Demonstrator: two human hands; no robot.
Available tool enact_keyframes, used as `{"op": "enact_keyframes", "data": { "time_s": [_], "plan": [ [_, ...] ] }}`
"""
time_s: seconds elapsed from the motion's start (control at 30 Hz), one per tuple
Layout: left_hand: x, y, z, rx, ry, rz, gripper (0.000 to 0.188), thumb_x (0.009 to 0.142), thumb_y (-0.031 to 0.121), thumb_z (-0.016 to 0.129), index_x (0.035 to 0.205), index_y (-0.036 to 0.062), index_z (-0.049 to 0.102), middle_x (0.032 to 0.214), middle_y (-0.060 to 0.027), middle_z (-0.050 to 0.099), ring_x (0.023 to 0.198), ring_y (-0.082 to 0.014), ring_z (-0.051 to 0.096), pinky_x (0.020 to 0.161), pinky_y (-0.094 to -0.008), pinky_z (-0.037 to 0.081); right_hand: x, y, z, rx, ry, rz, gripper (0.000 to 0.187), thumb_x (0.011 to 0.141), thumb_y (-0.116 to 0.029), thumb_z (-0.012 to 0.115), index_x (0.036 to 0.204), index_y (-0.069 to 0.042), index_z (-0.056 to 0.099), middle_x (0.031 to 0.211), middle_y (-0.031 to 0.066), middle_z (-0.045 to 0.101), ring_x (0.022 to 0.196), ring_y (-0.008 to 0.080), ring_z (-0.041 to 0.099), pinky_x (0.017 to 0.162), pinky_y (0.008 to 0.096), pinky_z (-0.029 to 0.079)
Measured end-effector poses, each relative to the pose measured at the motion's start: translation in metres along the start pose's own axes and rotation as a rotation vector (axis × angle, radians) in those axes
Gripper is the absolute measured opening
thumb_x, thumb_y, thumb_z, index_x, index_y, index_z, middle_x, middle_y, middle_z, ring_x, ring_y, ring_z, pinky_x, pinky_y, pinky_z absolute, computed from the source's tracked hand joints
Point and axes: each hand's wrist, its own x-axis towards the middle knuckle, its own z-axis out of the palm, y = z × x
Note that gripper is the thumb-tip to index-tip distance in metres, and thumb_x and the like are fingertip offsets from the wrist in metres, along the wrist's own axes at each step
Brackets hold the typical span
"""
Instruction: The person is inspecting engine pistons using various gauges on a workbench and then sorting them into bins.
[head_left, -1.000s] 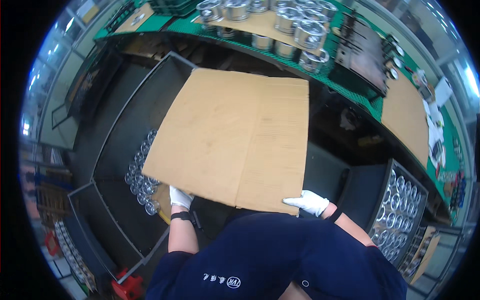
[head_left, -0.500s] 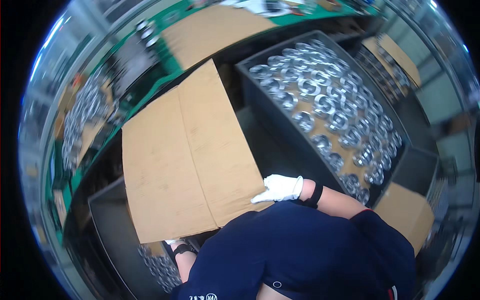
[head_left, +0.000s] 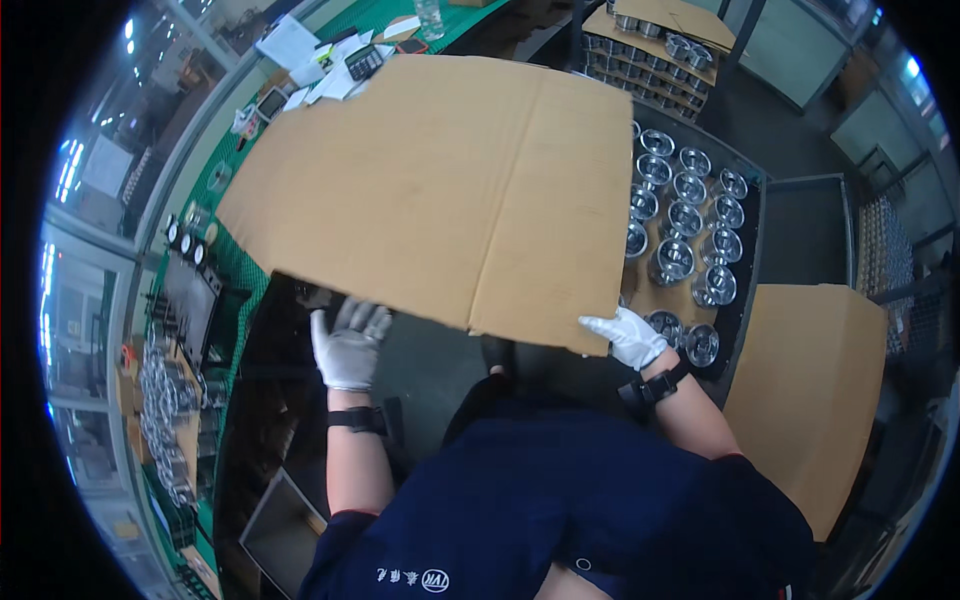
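A large creased sheet of brown cardboard (head_left: 400, 190) stretches out in front of me, its right end covering part of a dark bin (head_left: 750, 260). My right hand (head_left: 637, 337), in a white glove, grips the sheet's near right corner, with the thumb on top and the other fingers partly hidden. At the near left edge is my left hand (head_left: 350, 345), also gloved, fingers spread and the palm holding nothing. Its fingertips are close to the cardboard's edge; I cannot tell if they touch it. Shiny round metal parts (head_left: 674, 260) stand in the bin beside the right hand.
Another cardboard sheet (head_left: 810, 390) leans at the right. A stack of metal parts layered with cardboard (head_left: 650, 60) stands at the far right. The green-topped bench (head_left: 215, 235) holds papers, a calculator (head_left: 363, 63) and more metal parts (head_left: 165, 410). An open box (head_left: 285, 535) sits lower left.
The cardboard has swung round and moved right, now over part of the bin of metal parts. My left hand has come out from beneath it, fingers spread. The right hand keeps its grip.
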Motion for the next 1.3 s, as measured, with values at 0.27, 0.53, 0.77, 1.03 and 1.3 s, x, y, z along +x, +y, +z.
{"op": "enact_keyframes", "data": {
  "time_s": [0.27,0.53,0.77,1.03,1.3],
  "plan": [
    [0.090,-0.042,-0.036,0.323,0.065,-0.390,0.082,0.092,0.066,0.042,0.134,-0.0044,0.043,0.131,-0.0261,0.050,0.111,-0.0443,0.055,0.095,-0.0539,0.046,0.175,0.091,-0.133,-0.028,0.462,0.144,0.043,0.091,-0.021,0.065,0.126,0.002,0.056,0.118,0.0124,0.064,0.106,0.0244,0.063,0.087,0.0353,0.052],
    [0.149,-0.007,-0.108,0.511,0.352,-0.409,0.073,0.093,0.062,0.044,0.125,-0.0035,0.049,0.111,-0.0235,0.059,0.098,-0.0425,0.060,0.088,-0.0535,0.050,0.194,0.083,-0.132,0.015,0.327,0.357,0.043,0.092,-0.023,0.063,0.127,-0.001,0.056,0.122,0.0137,0.063,0.108,0.0252,0.062,0.091,0.0358,0.049],
    [0.182,-0.009,-0.093,0.882,0.385,-0.627,0.069,0.095,0.059,0.044,0.125,-0.0023,0.052,0.117,-0.0226,0.061,0.099,-0.0374,0.062,0.087,-0.0484,0.052,0.257,0.059,-0.127,-0.780,0.424,0.371,0.051,0.083,-0.036,0.066,0.121,-0.002,0.062,0.119,0.0207,0.065,0.112,0.0354,0.061,0.094,0.0382,0.048],
    [0.179,-0.025,-0.056,0.969,0.204,-0.575,0.060,0.097,0.054,0.045,0.120,-0.0004,0.057,0.112,-0.0172,0.065,0.093,-0.0256,0.066,0.082,-0.0373,0.054,0.285,0.083,-0.151,-0.929,0.541,0.383,0.050,0.084,-0.032,0.065,0.121,0.002,0.060,0.126,0.0216,0.061,0.121,0.0363,0.054,0.101,0.0390,0.044],
    [0.067,-0.031,-0.124,1.203,0.411,-0.643,0.067,0.097,0.057,0.037,0.129,0.0003,0.053,0.119,-0.0164,0.064,0.097,-0.0250,0.065,0.083,-0.0366,0.052,0.282,0.066,-0.149,-1.149,0.241,0.349,0.062,0.088,-0.049,0.055,0.117,0.005,0.061,0.123,0.0257,0.061,0.118,0.0409,0.054,0.097,0.0422,0.044]
  ]
}}
